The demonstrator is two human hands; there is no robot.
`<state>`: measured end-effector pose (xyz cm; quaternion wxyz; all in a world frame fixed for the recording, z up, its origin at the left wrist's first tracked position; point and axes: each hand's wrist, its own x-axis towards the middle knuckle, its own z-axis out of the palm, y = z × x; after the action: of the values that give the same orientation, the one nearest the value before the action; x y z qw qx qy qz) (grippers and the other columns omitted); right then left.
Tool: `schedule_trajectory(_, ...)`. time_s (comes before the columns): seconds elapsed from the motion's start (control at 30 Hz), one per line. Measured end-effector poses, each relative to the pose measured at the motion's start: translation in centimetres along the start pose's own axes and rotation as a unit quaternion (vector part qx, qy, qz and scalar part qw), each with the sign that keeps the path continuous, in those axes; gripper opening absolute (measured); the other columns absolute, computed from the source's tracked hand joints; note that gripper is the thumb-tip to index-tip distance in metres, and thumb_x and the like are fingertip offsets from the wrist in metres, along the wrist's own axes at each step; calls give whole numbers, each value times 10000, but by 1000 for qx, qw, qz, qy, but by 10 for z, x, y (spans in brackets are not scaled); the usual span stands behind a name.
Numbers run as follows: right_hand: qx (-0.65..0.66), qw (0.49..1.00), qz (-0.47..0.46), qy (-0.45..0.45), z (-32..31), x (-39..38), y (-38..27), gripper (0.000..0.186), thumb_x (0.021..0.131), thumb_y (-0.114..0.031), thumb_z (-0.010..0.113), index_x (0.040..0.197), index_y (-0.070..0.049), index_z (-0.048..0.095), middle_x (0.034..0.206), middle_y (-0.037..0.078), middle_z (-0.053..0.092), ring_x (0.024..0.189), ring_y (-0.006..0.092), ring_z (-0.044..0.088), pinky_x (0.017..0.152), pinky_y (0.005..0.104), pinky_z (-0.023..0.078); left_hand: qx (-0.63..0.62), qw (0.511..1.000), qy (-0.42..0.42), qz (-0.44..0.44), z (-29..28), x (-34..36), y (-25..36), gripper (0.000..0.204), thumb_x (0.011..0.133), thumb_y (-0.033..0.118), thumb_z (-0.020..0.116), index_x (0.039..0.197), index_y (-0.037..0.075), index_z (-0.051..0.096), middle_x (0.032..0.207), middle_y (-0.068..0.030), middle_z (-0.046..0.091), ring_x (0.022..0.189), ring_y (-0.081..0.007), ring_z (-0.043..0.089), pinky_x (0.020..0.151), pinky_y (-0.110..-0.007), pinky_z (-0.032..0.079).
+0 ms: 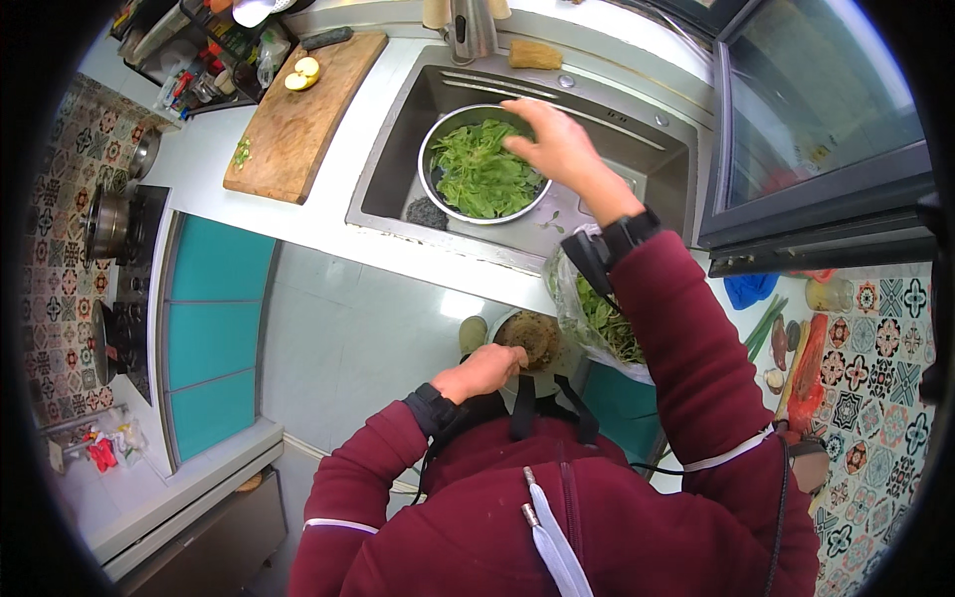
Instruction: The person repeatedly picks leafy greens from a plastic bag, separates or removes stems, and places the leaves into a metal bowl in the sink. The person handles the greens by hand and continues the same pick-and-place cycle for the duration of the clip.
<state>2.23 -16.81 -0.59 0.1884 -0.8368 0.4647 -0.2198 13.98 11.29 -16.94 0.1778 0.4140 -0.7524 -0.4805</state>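
Note:
A round metal basin [432, 191] heaped with green leaves [484, 167] stands in the grey sink. My right hand [559, 145] reaches over the basin's far right rim, thumb and fingers apart, and nothing shows between them. Whether it touches the rim I cannot tell. Low in front of my body, my left hand [483, 372] has its fingers drawn together above a round bin [529, 340] with brownish scraps inside. What those fingers hold, if anything, is hidden. Under my right forearm, a clear plastic bag [571, 316] holds more leafy greens [609, 323].
The sink [378, 184] has a faucet [472, 32] at its back and a dark scrubber [427, 213] beside the basin. Left of it lies a wooden cutting board [298, 129] with a halved yellowish fruit [301, 74]. An opened window [811, 109] juts in at right. A pot [107, 223] stands far left.

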Motion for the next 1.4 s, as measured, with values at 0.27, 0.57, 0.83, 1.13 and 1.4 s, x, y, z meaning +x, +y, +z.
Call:
schedule_trajectory(0.27, 198, 973, 108, 41, -97, -129, 14, 188, 927, -90, 607, 1090, -14, 662, 885, 13, 685, 786, 53, 600, 727, 209, 481, 35, 996, -67, -38, -25, 16, 53, 151, 975, 161, 453, 938, 27, 515, 668, -122, 641, 657, -342, 642, 596, -401, 502)
schedule_trajectory(0.57, 153, 954, 224, 126, -103, -300, 46, 188, 862, -132, 658, 1046, -104, 681, 895, 93, 713, 808, 226, 694, 701, 305, 523, 73, 982, -175, 8, -20, 55, 131, 199, 987, 234, 485, 907, 69, 561, 657, -81, 644, 690, -335, 640, 626, -398, 501)
schedule_trajectory(0.83, -16, 983, 153, 102, -76, -313, 55, 197, 812, -125, 660, 1008, -132, 654, 901, 63, 652, 882, 282, 628, 705, 386, 509, 62, 975, -207, 40, -2, 79, 138, 84, 943, 77, 506, 1019, 41, 508, 791, -128, 642, 726, -305, 648, 644, -412, 506)
schedule_trajectory(1.13, -78, 986, 129, 69, -46, -292, 52, 385, 717, -187, 774, 1075, -174, 633, 1089, 66, 566, 897, 283, 634, 728, 421, 525, 194, 972, -135, -2, -20, 74, 161, 216, 981, 241, 525, 888, 46, 531, 721, -143, 634, 653, -341, 627, 604, -406, 492)
schedule_trajectory(1.4, 77, 969, 177, 153, -58, -313, 82, 213, 759, -109, 733, 942, -70, 631, 875, 103, 638, 740, 286, 625, 643, 364, 485, 220, 969, 40, 100, -36, 96, 171, 164, 852, 125, 648, 983, 54, 580, 897, -151, 633, 827, -363, 624, 697, -419, 498)
